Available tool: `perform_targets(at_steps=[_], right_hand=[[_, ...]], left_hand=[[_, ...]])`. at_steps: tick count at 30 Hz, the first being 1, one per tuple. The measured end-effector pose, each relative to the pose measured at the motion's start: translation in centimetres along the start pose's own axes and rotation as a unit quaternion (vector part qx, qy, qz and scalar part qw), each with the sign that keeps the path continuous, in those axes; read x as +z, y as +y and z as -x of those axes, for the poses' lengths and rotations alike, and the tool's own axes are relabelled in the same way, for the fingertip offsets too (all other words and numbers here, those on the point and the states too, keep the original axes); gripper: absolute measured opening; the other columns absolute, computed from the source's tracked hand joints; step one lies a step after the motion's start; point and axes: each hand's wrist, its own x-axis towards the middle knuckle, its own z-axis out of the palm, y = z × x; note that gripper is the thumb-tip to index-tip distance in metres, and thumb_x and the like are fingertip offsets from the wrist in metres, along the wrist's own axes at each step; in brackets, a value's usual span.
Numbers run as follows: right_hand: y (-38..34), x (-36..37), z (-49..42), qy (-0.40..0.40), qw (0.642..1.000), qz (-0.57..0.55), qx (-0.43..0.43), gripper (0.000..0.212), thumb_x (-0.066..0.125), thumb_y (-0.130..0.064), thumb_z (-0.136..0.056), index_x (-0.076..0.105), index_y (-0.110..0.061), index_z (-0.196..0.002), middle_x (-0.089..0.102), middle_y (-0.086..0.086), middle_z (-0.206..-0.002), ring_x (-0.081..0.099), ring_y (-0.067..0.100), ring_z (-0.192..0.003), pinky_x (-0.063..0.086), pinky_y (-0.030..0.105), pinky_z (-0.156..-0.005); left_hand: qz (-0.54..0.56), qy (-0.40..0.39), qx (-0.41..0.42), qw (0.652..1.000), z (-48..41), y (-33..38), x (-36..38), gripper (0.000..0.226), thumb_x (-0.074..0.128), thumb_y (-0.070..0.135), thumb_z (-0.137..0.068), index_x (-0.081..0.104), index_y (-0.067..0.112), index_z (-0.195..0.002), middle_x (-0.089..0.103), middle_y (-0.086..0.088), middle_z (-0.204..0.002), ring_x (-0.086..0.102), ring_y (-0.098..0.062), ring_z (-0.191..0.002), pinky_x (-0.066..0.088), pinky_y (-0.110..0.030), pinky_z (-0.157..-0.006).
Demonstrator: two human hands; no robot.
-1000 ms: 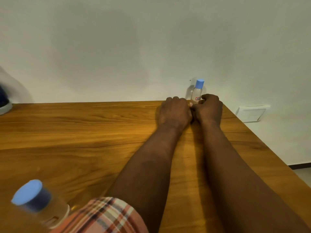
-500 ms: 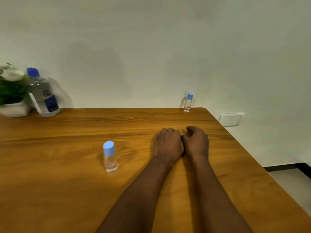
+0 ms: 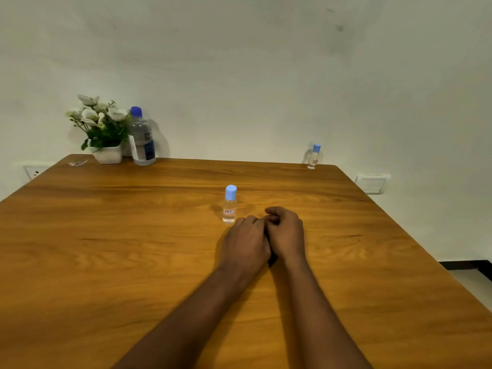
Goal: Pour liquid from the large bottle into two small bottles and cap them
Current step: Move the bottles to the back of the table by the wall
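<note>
Nearest, the left hand (image 3: 246,243) and right hand (image 3: 286,234) rest side by side on the brown wooden worktop (image 3: 106,249), fingers curled loosely, gripping nothing. Just beyond the left knuckles stands a small clear plastic bottle with a pale blue cap (image 3: 229,204), likely light and tippy, best pinched round its body. A second small capped bottle (image 3: 313,156) sits at the far right corner. The large clear bottle with a dark blue cap (image 3: 142,137), probably heavier, stands far left beside a white pot of flowers (image 3: 102,129)
</note>
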Motion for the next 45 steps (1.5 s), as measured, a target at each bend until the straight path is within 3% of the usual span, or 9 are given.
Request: perform_targets(at_steps=[4,8,12,18,23,27,30,38,45], right_hand=[[-2.1,2.1,1.4,-0.037,0.999,-0.028,-0.001,0.042,0.067,-0.012,-0.079,0.065,-0.015,-0.122,0.072,0.004,-0.109,0.067,0.014,-0.099,0.053,0.028,-0.089],[-3.4,4.0,2.1,-0.034,0.999,-0.021,0.004,0.055,0.073,-0.021,-0.077,0.058,-0.016,-0.13,0.068,0.003,-0.122,0.064,0.016,-0.11,0.053,0.036,-0.093],[-4.0,5.0,2.1,-0.026,1.0,0.003,0.003,0.06,0.077,-0.031,-0.072,0.06,-0.019,-0.128,0.07,0.0,-0.118,0.065,0.017,-0.107,0.053,0.039,-0.091],[-4.3,5.8,1.6,0.003,0.998,0.052,-0.029,0.016,0.068,-0.03,-0.073,0.072,-0.024,-0.087,0.075,-0.006,-0.086,0.068,0.019,-0.085,0.052,0.041,-0.085],[-3.6,5.1,1.7,0.0,0.999,0.023,-0.028,0.01,0.068,-0.024,-0.073,0.071,-0.021,-0.082,0.075,-0.002,-0.084,0.069,0.022,-0.084,0.051,0.041,-0.083],[-1.3,2.5,1.5,0.033,0.999,0.017,-0.02,0.016,0.074,-0.025,-0.071,0.074,-0.021,-0.087,0.076,-0.003,-0.085,0.07,0.018,-0.084,0.053,0.041,-0.081],[0.8,-0.2,0.3,0.068,0.998,0.013,0.009,0.032,0.079,-0.03,-0.068,0.073,-0.023,-0.098,0.077,-0.005,-0.089,0.071,0.015,-0.086,0.054,0.041,-0.081],[4.3,-3.8,-4.4,0.142,0.988,0.019,0.054,0.034,0.078,-0.029,-0.072,0.069,-0.021,-0.104,0.075,-0.003,-0.095,0.069,0.02,-0.092,0.051,0.045,-0.088],[5.5,-3.2,-11.0,0.159,0.983,0.053,0.069,0.027,0.074,-0.033,-0.078,0.069,-0.024,-0.103,0.073,-0.004,-0.102,0.065,0.021,-0.102,0.042,0.04,-0.097]], left_hand=[[-0.021,0.023,-0.061,0.998,2.0,-2.4,-2.0,0.019,0.044,0.022,-0.09,0.061,0.016,-0.085,0.063,-0.005,-0.091,0.056,-0.025,-0.088,0.04,-0.036,-0.074],[-0.037,0.037,-0.107,0.993,2.8,-4.1,-3.3,0.021,0.045,0.024,-0.09,0.064,0.015,-0.088,0.064,-0.006,-0.094,0.056,-0.023,-0.091,0.042,-0.036,-0.076],[-0.038,0.05,-0.117,0.991,3.0,-4.6,-3.6,0.022,0.045,0.024,-0.091,0.064,0.015,-0.087,0.063,-0.005,-0.093,0.056,-0.021,-0.09,0.041,-0.033,-0.073],[-0.041,0.055,-0.11,0.992,2.5,-4.5,-3.3,0.023,0.043,0.021,-0.091,0.062,0.012,-0.08,0.062,-0.006,-0.085,0.056,-0.023,-0.083,0.04,-0.035,-0.067],[-0.038,0.05,-0.105,0.993,2.0,-4.6,-2.9,0.023,0.046,0.022,-0.09,0.057,0.012,-0.072,0.06,-0.008,-0.08,0.056,-0.026,-0.079,0.035,-0.034,-0.061],[-0.034,0.042,-0.095,0.994,1.0,-3.4,-2.0,0.027,0.049,0.025,-0.087,0.043,0.016,-0.062,0.062,-0.011,-0.079,0.057,-0.029,-0.078,0.036,-0.036,-0.063],[-0.028,0.026,-0.074,0.997,-0.4,-1.2,0.0,0.022,0.049,0.026,-0.086,0.053,0.014,-0.069,0.064,-0.012,-0.085,0.058,-0.03,-0.085,0.044,-0.039,-0.069],[-0.036,-0.016,-0.029,0.999,-5.7,3.9,5.3,0.025,0.045,0.028,-0.09,0.063,0.012,-0.094,0.064,-0.009,-0.099,0.055,-0.028,-0.099,0.043,-0.04,-0.081],[-0.068,-0.03,-0.037,0.997,-11.0,2.7,7.6,0.025,0.044,0.03,-0.091,0.062,0.012,-0.091,0.063,-0.008,-0.1,0.054,-0.026,-0.099,0.043,-0.04,-0.084]])
